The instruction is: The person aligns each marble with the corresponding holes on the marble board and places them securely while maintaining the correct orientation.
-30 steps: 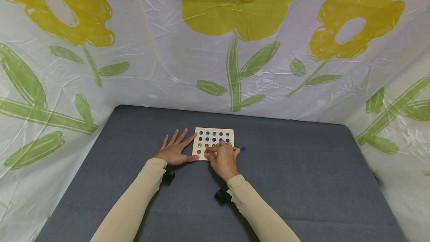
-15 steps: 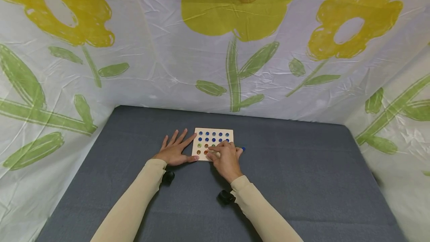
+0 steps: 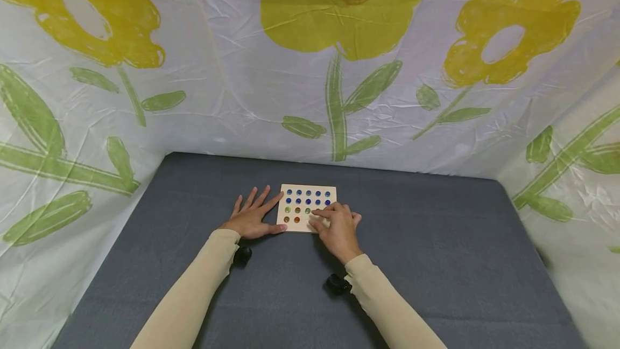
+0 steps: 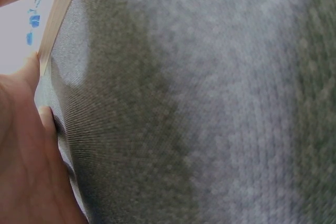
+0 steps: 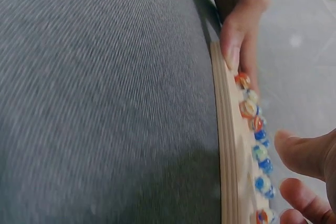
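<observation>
A pale wooden board [image 3: 302, 227] lies on the grey table, with glass marbles in rows of hollows. Blue marbles [image 3: 308, 202] fill the two far rows; nearer are a green marble [image 3: 307, 210] and orange-brown marbles [image 3: 297, 220]. My left hand [image 3: 252, 221] lies flat, fingers spread, its thumb and index finger at the board's left edge. Over the board's near right part hangs my right hand [image 3: 340, 229]. In the right wrist view its fingers [image 5: 302, 153] stand apart beside the marbles, nothing between them. It hides part of the board's right side.
Dark grey cloth covers the table [image 3: 436, 252] on all sides of the board. White sheeting [image 3: 232, 96] with painted yellow flowers rises behind and at both sides. A black wrist camera [image 3: 337, 284] hangs under my right wrist.
My right hand has slid right across the board, away from the near-row orange marbles. Loose green and blue marbles right of the board are now hidden behind it. The left hand stays put.
</observation>
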`<state>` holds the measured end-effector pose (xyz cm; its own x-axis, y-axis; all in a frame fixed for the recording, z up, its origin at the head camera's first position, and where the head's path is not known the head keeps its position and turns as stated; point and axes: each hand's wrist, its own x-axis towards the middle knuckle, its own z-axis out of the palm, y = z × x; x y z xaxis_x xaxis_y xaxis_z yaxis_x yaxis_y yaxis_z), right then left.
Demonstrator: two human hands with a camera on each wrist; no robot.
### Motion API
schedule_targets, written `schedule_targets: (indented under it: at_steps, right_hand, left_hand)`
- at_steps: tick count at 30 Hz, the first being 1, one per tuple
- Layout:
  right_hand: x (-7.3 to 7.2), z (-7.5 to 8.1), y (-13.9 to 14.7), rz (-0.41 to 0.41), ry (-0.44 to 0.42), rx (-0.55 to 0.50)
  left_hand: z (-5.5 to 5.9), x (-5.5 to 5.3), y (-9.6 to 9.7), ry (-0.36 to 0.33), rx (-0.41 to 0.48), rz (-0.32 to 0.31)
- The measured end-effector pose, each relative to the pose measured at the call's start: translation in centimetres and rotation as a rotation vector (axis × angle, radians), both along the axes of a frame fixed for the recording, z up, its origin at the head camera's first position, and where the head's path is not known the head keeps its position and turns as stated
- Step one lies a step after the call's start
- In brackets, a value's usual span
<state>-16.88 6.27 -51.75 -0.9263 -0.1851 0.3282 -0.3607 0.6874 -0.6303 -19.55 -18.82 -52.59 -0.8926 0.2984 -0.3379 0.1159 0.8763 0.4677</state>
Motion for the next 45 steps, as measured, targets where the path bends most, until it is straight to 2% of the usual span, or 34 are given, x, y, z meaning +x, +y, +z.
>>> schedule_targets:
  at_steps: [10,19,23,30,33,36,42,45]
  right_hand:
    - [-0.2,0.0,2.0,-0.02,-0.009,-0.015]
    - [-0.4,0.2,3.6,-0.042,-0.02,-0.007]
    - [-0.6,0.2,4.3,-0.064,-0.024,0.001]
    - [-0.8,0.1,5.3,-0.085,-0.034,0.005]
    - [-0.9,0.0,5.7,-0.092,-0.034,0.002]
    - [-1.1,-0.1,6.0,-0.102,-0.035,0.006]
    - [-1.4,-0.7,6.7,-0.137,-0.064,0.029]
    - [-1.5,-1.0,7.1,-0.153,-0.083,0.04]
  left_hand:
    - [0.1,0.0,0.0,0.009,-0.009,-0.004]
    - [-1.3,-0.4,-0.3,0.008,-0.015,0.004]
    - [-1.0,-0.4,-0.2,0.003,-0.009,0.005]
    - [0.4,0.1,0.1,0.008,-0.026,-0.002]
    - [0.5,0.2,0.1,0.006,-0.035,-0.001]
    - [0.2,0.1,0.1,0.006,-0.024,-0.003]
    - [-1.3,-0.5,-0.2,0.006,-0.016,0.004]
    - [-1.6,-0.6,-0.3,0.01,-0.005,0.004]
